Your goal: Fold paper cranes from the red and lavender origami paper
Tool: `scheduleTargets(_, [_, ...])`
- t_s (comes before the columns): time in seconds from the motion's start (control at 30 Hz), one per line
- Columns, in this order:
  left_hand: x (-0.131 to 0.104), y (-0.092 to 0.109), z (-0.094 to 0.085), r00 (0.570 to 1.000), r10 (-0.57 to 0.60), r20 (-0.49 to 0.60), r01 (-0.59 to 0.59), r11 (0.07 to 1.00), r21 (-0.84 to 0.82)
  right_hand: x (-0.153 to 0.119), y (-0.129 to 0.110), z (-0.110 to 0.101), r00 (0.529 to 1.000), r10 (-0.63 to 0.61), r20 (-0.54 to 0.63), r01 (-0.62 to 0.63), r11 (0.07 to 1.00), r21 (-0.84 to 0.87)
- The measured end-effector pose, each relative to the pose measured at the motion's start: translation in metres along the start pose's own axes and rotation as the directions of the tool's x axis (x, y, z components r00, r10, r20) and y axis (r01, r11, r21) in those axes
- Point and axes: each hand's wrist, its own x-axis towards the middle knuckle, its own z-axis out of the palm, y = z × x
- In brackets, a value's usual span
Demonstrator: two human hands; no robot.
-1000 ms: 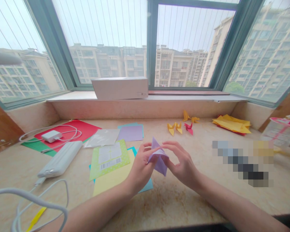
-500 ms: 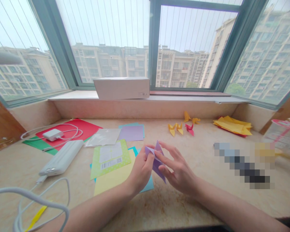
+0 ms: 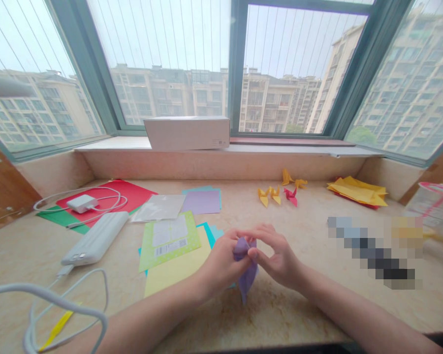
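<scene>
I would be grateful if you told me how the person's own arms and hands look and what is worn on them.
The left hand and right hand are ungloved. No sleeve, watch or bracelet shows on the left forearm or right forearm.

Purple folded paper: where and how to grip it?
Probably pinch the upper part of the purple folded paper from both sides, as the left hand and right hand do: it is broader there, while its lower end tapers to a point that might bend.
</scene>
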Motion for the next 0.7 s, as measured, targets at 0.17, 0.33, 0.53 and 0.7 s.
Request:
scheduleTargets(0.17, [-0.001,0.004,0.003,0.997,0.025,0.071,-0.026,0.999,0.018,0.003,-0.004,-0.003,0.999,0.031,0.031,-0.032,0.998,0.062])
scheduleTargets(0.33, [0.0,0.006,0.002,0.994,-0.021,0.105,0.018,1.0,0.025,0.004,-0.006,-0.005,0.988,0.155,-0.019,-0.151,0.98,0.129])
scheduleTargets(0.53, [0.001,0.015,-0.005,0.982,-0.034,0.187,0.068,0.982,-0.176,0.003,0.001,-0.007,0.937,0.328,-0.121,-0.283,0.915,0.289])
scheduleTargets(0.7, [0.003,0.016,-0.004,0.979,-0.051,0.199,0.11,0.949,-0.296,0.003,0.008,-0.009,0.933,0.296,-0.203,-0.237,0.933,0.272])
